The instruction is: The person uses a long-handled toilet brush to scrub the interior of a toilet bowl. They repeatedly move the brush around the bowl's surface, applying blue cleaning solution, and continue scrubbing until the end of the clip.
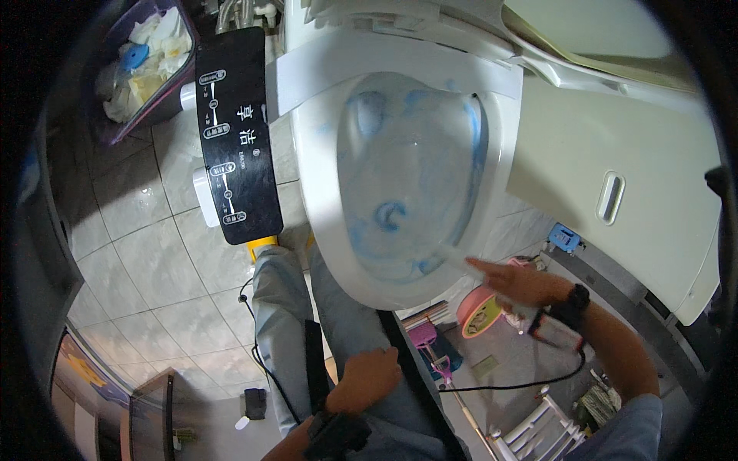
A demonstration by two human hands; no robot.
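Note:
Before me is a white toilet bowl (415,167), its inside streaked with blue liquid. My right hand (524,282) is at the bowl's front right rim, closed around a blurred pale stick (455,256) that slants into the bowl. Bright blue shows by the stick's lower end; blur hides whether it is a brush head or liquid. My left hand (369,377) rests curled on my thigh, apart from the bowl, with nothing visible in it. Both wrists carry dark straps.
A black bidet-seat control panel (239,138) juts out left of the bowl. Beyond it stands a purple waste bin (187,34) with used tissue. To the right are a cream cabinet door (640,144), a pink basin (475,311), a mop (444,369) and a white rack (536,432). A black cable (507,387) hangs near my right arm.

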